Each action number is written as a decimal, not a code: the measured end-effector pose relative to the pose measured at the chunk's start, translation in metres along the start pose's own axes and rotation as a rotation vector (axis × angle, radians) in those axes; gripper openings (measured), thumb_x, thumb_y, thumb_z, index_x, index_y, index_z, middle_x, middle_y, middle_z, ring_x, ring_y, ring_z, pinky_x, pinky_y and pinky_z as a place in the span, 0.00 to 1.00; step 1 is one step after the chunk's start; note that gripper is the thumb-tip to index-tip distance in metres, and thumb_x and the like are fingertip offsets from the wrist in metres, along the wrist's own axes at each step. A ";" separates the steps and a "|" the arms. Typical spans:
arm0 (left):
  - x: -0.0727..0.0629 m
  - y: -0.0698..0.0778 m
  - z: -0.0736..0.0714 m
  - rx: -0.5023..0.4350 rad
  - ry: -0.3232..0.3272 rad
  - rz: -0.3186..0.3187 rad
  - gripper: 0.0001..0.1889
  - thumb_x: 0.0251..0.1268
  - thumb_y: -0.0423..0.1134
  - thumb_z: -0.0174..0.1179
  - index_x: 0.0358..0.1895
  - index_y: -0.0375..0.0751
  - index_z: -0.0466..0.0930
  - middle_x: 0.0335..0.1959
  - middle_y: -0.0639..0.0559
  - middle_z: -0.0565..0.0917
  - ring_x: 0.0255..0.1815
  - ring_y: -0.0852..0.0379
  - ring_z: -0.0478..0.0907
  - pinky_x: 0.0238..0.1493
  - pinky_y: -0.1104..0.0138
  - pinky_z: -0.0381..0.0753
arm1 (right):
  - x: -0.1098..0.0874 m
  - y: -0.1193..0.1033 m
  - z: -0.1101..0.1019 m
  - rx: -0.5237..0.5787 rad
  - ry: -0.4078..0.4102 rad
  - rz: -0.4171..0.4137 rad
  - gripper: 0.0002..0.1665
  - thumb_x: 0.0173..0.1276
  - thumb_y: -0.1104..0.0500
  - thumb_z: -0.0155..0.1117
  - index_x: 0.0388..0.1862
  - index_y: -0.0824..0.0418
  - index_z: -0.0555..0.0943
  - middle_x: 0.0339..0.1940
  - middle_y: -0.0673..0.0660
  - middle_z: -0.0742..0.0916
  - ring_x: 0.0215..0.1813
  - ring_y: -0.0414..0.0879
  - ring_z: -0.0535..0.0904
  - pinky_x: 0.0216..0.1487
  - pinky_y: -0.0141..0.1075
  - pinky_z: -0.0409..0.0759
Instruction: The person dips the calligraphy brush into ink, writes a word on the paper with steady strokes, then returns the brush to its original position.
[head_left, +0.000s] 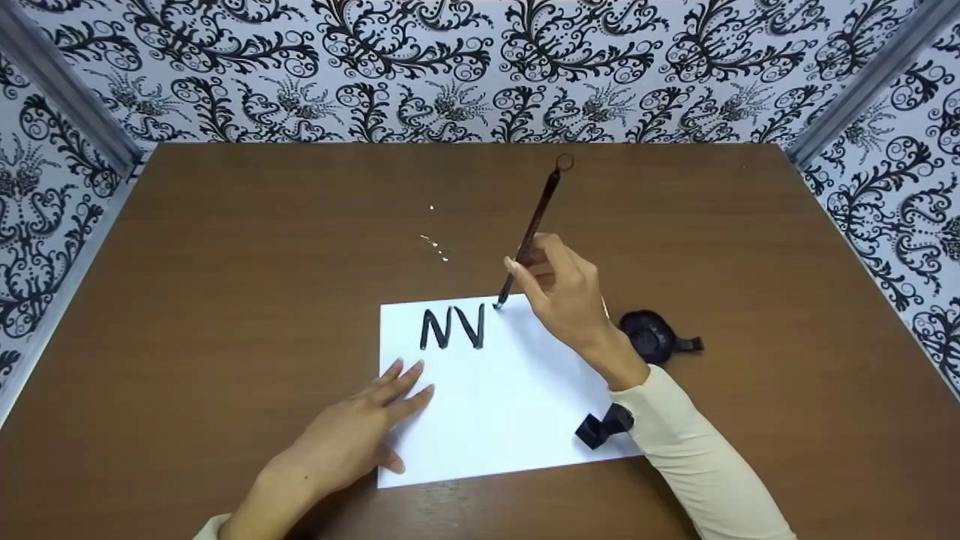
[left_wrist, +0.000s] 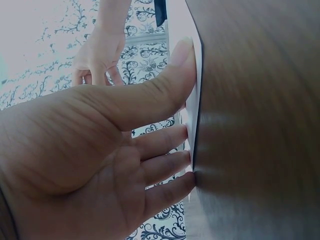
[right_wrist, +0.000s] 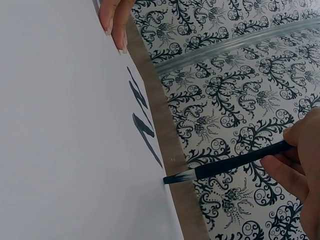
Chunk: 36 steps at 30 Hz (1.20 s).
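My right hand pinches a dark paintbrush with a ring at its top end. In the right wrist view the black-tipped bristles of the paintbrush touch the white sheet of paper close to its far edge. Left of the brush tip, thick black strokes form zigzag, letter-like marks, with a small dark spot under the tip. My left hand rests on the sheet's left side with fingers spread; the left wrist view shows the thumb and fingertips at the paper's edge.
A small black dish with a handle stands right of the sheet, partly behind my right wrist. Light specks lie on the brown table beyond the paper. Patterned black-and-white panels border the table's back and sides.
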<state>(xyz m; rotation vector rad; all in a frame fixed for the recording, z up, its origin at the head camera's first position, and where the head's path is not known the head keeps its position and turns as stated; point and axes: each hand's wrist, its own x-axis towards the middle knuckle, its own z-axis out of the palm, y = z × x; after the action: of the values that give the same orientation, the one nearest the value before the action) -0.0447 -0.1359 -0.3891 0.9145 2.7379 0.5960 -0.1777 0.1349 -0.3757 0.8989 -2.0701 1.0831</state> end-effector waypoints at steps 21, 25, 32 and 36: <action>0.000 -0.001 0.001 -0.004 -0.004 -0.004 0.43 0.44 0.44 0.71 0.69 0.42 0.67 0.74 0.44 0.57 0.73 0.41 0.53 0.49 0.47 0.77 | 0.000 0.000 0.000 0.002 -0.038 -0.008 0.12 0.64 0.66 0.66 0.42 0.68 0.74 0.31 0.58 0.83 0.33 0.44 0.85 0.27 0.32 0.82; 0.001 -0.001 0.001 -0.003 -0.002 0.003 0.43 0.44 0.44 0.72 0.69 0.42 0.67 0.74 0.44 0.57 0.73 0.41 0.53 0.47 0.49 0.79 | 0.000 -0.001 0.000 -0.002 -0.042 -0.016 0.11 0.64 0.66 0.66 0.41 0.68 0.74 0.31 0.58 0.83 0.33 0.44 0.85 0.27 0.33 0.82; 0.000 0.000 0.000 0.006 -0.001 0.007 0.44 0.42 0.45 0.72 0.69 0.42 0.67 0.74 0.43 0.58 0.72 0.41 0.54 0.48 0.48 0.78 | -0.001 -0.001 0.000 -0.003 -0.063 -0.017 0.10 0.65 0.66 0.65 0.39 0.67 0.74 0.31 0.57 0.84 0.32 0.44 0.84 0.28 0.31 0.82; 0.000 0.000 0.000 0.006 -0.002 0.010 0.44 0.42 0.45 0.72 0.69 0.42 0.67 0.74 0.43 0.58 0.72 0.41 0.54 0.47 0.48 0.79 | -0.001 -0.001 0.001 0.002 -0.062 -0.024 0.09 0.64 0.67 0.65 0.38 0.67 0.74 0.30 0.57 0.84 0.31 0.44 0.84 0.27 0.32 0.82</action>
<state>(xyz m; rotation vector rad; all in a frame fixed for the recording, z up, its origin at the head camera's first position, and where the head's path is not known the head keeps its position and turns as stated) -0.0447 -0.1362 -0.3892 0.9296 2.7365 0.5882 -0.1768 0.1344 -0.3765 0.9669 -2.1035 1.0568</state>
